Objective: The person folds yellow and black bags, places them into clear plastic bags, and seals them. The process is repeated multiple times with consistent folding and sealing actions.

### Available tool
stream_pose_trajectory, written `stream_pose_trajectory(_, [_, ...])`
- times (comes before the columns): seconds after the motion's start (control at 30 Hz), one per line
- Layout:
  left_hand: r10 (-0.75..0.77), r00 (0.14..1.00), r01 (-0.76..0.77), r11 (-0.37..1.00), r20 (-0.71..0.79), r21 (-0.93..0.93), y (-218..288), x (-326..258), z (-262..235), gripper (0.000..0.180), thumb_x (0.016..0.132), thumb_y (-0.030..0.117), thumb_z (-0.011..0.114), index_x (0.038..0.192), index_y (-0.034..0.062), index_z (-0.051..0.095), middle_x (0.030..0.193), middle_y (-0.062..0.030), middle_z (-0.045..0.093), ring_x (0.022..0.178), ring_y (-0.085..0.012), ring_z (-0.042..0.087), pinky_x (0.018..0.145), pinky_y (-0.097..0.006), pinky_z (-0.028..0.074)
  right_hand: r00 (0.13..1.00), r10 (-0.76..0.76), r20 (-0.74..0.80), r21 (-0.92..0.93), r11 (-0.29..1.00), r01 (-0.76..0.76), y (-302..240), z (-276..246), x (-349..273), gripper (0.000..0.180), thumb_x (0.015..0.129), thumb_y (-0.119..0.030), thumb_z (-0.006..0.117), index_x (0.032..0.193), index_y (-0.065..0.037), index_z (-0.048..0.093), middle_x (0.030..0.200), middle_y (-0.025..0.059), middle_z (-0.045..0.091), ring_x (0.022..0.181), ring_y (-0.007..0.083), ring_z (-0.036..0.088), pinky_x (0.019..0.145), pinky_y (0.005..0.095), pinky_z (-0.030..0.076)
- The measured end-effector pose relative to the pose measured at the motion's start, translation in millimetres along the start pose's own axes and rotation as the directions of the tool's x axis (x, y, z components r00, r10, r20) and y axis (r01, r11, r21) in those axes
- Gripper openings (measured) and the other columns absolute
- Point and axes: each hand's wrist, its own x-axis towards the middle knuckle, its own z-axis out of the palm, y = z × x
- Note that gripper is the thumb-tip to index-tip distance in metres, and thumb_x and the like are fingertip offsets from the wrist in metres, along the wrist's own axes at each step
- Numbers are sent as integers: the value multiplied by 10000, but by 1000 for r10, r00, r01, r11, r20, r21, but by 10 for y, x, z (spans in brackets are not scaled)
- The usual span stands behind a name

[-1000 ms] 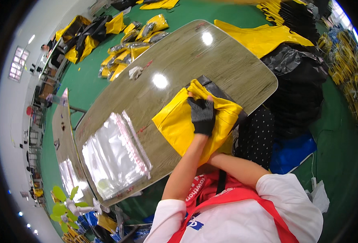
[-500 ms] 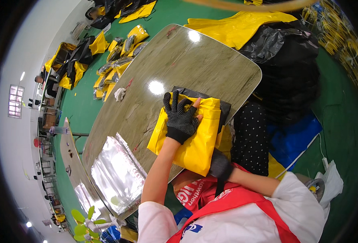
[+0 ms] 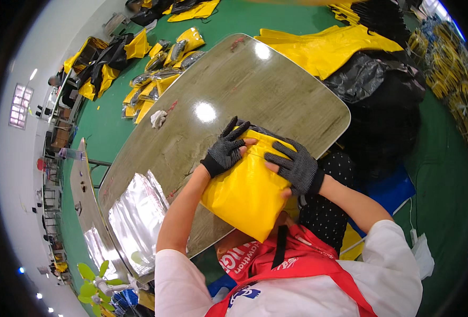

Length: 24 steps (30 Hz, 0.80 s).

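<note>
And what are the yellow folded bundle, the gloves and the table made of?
Yellow bundle: probably plastic or coated cloth; it's shiny with smooth creases. Gloves: probably knitted cloth, matte, with tiny pale dots. Table: glossy, reflecting light; wood-like grain, maybe just printed.

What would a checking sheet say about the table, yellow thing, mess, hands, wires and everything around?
Surface: wood-grain table, glossy, with reddish marks.
Job's things: folded yellow item, overhanging the near edge; clear plastic bags lie to its left.
Clutter: crumpled white scrap on the table.
Hands: left hand and right hand, gloved, fingers spread on the yellow item.
Cables: white connector on a thin cord, right.
Surroundings: green floor, yellow-and-black bundles, green-bladed fan.
</note>
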Motion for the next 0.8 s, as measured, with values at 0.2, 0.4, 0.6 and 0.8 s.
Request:
stream_pose_trajectory(0.2, [-99, 988, 133, 941, 122, -311, 19, -352, 135, 424, 888, 315, 538, 1249, 93, 529, 1407, -146, 364, 1314, -282, 304, 1081, -379, 206, 969, 198, 147, 226, 947, -228, 73, -92, -206, 399, 758, -243, 641, 1132, -123, 570, 1078, 100, 611, 1022, 318, 560, 929, 506, 381])
stream_pose_trajectory(0.4, [-564, 819, -245, -170, -110, -954, 795, -826, 39, 794, 819, 665, 432, 1318, 49, 413, 1263, -129, 497, 1114, -239, 503, 965, -365, 376, 841, 538, 46, 515, 709, -482, 195, -33, -23, 286, 824, -226, 634, 1037, -40, 587, 961, 116, 627, 877, 248, 593, 769, 326, 472])
stream_pose_trajectory(0.6, [-838, 339, 230, 515, -428, -826, 357, -948, 580, 369, 853, 254, 636, 1092, -15, 557, 963, -81, 651, 864, -172, 603, 762, -297, 473, 551, 703, 449, 724, 75, -686, 260, 206, 377, 178, 818, -175, 621, 740, -27, 560, 665, 15, 551, 634, 130, 517, 600, 271, 429])
stream_pose_trajectory(0.8, [-906, 399, 870, 327, 139, -368, -319, -767, 74, 771, 855, 676, 292, 960, -14, 620, 893, -224, 635, 871, -357, 608, 810, -426, 444, 610, 685, 399, 720, 177, -671, 314, 156, 238, 75, 765, -68, 625, 793, -29, 567, 664, 14, 573, 610, 115, 530, 572, 269, 428])
